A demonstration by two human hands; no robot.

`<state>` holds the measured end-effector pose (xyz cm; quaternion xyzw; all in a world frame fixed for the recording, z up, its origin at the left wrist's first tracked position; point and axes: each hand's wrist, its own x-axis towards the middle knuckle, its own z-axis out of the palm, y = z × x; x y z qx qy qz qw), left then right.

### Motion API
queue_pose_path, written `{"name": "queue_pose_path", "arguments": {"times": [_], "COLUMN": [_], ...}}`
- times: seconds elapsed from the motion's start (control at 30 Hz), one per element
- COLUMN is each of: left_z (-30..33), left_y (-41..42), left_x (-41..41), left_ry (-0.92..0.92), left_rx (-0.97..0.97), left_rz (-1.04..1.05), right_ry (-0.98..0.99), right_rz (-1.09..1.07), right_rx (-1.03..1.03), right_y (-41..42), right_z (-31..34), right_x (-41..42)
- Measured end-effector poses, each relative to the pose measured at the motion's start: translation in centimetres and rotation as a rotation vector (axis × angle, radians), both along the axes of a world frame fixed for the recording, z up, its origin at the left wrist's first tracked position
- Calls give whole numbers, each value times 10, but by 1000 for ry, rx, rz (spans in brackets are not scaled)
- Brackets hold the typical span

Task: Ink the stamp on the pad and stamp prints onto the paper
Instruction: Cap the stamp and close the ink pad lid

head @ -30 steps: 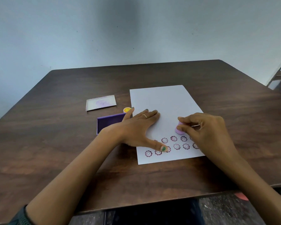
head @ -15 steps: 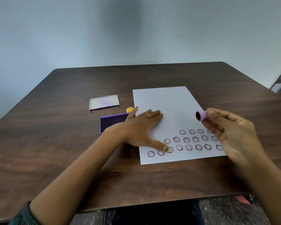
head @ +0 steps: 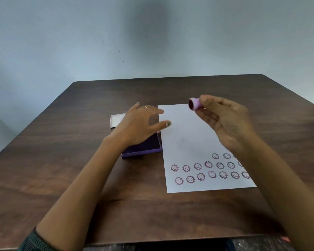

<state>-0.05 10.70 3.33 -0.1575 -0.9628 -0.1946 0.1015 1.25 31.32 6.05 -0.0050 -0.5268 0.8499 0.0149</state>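
Two hands are up over a dark wood counter (head: 62,178) right now. The right hand (head: 225,122) has a small lilac stamp (head: 195,104) pinched at its back end between thumb and fingertips, so that grip is closed on it. It's held up in the air above the top part of the paper (head: 185,134), tipped sideways, and the dark inky face points left toward the other hand.

The left hand (head: 140,125) hovers with fingers spread and loosely curled, holding nothing. It's sitting above the purple ink pad (head: 143,148), which lies just beside the left edge of the paper; I can't tell if the palm is actually touching the pad. There's a thin ring on one finger and green polish on the thumbnail.

Behind the pad, partly hidden by that hand, is a whitish lid (head: 115,121) lying flat on the counter.

The paper's lower part has flower-shaped smiley prints (head: 198,166) in purple: two longer rows near the bottom edge and a shorter third row started on the right, partly covered by the right forearm. The upper half is blank.
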Motion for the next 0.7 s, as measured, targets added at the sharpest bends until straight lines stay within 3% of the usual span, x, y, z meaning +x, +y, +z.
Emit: {"name": "queue_pose_path", "arguments": {"times": [0.27, 0.43, 0.7], "left_z": [-6, -14, -17], "left_y": [-7, 5, 8], "left_x": [-2, -1, -1], "left_ry": [14, 106, 90], "left_rx": [-47, -92, -64], "left_rz": [135, 230, 313], "right_ry": [21, 8, 35], "right_rz": [17, -5, -13], "right_rx": [120, 201, 242], "right_y": [-44, -41, -36], "right_z": [-1, -16, -19], "right_x": [-30, -34, -36]}}
